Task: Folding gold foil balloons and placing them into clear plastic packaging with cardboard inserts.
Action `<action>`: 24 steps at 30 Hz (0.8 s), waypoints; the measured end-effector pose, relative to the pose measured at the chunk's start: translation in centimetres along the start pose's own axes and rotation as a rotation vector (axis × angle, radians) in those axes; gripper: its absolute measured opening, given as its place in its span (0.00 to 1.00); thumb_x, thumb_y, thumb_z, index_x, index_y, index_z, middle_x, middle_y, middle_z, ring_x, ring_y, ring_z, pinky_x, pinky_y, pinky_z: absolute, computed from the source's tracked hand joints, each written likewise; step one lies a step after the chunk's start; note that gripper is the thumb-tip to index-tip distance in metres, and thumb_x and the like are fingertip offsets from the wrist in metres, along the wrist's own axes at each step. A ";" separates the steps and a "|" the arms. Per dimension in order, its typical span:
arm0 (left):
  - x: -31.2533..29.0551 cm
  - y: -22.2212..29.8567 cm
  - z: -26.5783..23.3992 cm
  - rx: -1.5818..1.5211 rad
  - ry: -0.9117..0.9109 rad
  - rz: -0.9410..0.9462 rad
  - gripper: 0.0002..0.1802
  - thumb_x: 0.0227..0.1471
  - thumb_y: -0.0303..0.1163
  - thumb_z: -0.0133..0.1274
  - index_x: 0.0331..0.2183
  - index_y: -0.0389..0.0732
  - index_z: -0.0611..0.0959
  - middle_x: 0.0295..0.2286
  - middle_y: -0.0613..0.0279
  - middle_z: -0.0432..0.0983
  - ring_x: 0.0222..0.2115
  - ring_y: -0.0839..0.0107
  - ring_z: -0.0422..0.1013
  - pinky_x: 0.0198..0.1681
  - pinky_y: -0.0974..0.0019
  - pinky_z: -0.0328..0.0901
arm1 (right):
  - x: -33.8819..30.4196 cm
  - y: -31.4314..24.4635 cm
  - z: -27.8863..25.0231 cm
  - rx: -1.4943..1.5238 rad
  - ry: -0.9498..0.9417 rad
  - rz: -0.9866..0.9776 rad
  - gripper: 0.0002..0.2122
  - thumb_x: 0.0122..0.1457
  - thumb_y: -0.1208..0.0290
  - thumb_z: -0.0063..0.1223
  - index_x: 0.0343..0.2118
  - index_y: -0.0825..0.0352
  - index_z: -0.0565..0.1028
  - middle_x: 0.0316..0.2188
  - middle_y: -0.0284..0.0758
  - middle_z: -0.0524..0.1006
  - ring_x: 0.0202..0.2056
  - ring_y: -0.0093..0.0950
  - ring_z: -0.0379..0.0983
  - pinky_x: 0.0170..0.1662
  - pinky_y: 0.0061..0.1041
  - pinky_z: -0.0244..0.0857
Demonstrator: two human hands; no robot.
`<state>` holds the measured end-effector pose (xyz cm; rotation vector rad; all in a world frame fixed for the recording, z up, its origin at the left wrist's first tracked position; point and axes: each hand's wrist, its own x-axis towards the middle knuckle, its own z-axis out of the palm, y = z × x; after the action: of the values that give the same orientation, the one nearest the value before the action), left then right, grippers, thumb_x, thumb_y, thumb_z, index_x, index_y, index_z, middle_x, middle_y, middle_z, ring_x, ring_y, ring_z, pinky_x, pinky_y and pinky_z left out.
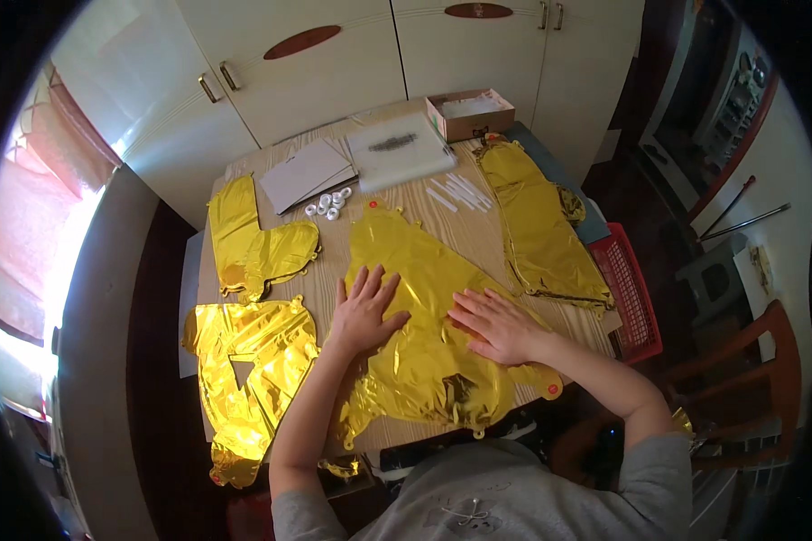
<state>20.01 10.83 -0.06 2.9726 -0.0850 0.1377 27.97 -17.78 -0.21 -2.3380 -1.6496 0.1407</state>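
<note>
A flat gold foil balloon (424, 261) lies in front of me on the wooden table, with small tabs along its edges and a wrinkled lower end. My left hand (367, 311) rests palm down on its left part, fingers spread. On its right part my right hand (494, 326) lies flat, fingers stretched toward the middle. Neither hand grips anything. To the left lie an L-shaped gold foil balloon (257, 239) and, nearer, a shiny gold foil balloon (284, 335) with an opening in it. Folded gold foil (541, 225) lies at the right.
Several small white rolls (328, 206) sit beyond the balloon, beside grey-white sheets (302, 173) and a clear plastic bag (401, 151). White strips (460, 192) lie to their right. An open cardboard box (471, 115) stands at the back. A red basket (630, 288) adjoins the right edge; a wooden chair (780, 379) stands beyond.
</note>
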 end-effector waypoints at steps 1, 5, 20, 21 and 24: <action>0.3 -0.4 0.1 0.019 0.004 -0.029 0.41 0.49 0.61 0.47 0.59 0.50 0.64 0.60 0.51 0.53 0.62 0.48 0.47 0.61 0.37 0.40 | 0.5 0.0 0.0 -0.002 0.008 0.012 0.29 0.60 0.59 0.46 0.63 0.60 0.53 0.65 0.41 0.49 0.65 0.39 0.45 0.66 0.41 0.40; 0.4 0.1 0.1 0.040 0.024 -0.048 0.43 0.49 0.63 0.46 0.60 0.49 0.63 0.60 0.49 0.53 0.62 0.47 0.46 0.61 0.35 0.38 | 1.5 0.9 0.9 0.041 0.110 0.025 0.30 0.59 0.60 0.48 0.63 0.62 0.53 0.65 0.43 0.48 0.65 0.40 0.46 0.65 0.41 0.41; -2.4 4.4 0.9 0.017 0.048 -0.030 0.43 0.49 0.63 0.47 0.59 0.45 0.63 0.60 0.49 0.54 0.61 0.43 0.47 0.57 0.29 0.40 | 3.5 2.4 -0.3 0.044 0.192 0.017 0.23 0.59 0.65 0.50 0.56 0.66 0.64 0.60 0.44 0.59 0.62 0.43 0.52 0.64 0.42 0.45; -2.2 4.4 0.8 0.013 0.042 -0.029 0.43 0.49 0.63 0.47 0.59 0.45 0.63 0.60 0.49 0.54 0.61 0.43 0.47 0.57 0.29 0.40 | 4.4 2.6 -0.5 0.060 0.178 0.019 0.23 0.59 0.64 0.49 0.56 0.67 0.64 0.59 0.44 0.60 0.62 0.42 0.52 0.64 0.42 0.45; -1.9 4.3 0.5 0.004 0.032 -0.019 0.43 0.49 0.63 0.46 0.59 0.46 0.63 0.60 0.50 0.54 0.61 0.44 0.47 0.57 0.29 0.39 | 7.6 3.6 -0.5 0.092 0.139 0.044 0.23 0.61 0.61 0.45 0.56 0.68 0.64 0.59 0.44 0.62 0.62 0.40 0.54 0.64 0.42 0.45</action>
<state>17.94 6.63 -0.05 2.9732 -0.0519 0.1837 33.95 -11.84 -0.17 -2.2619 -1.4958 0.0592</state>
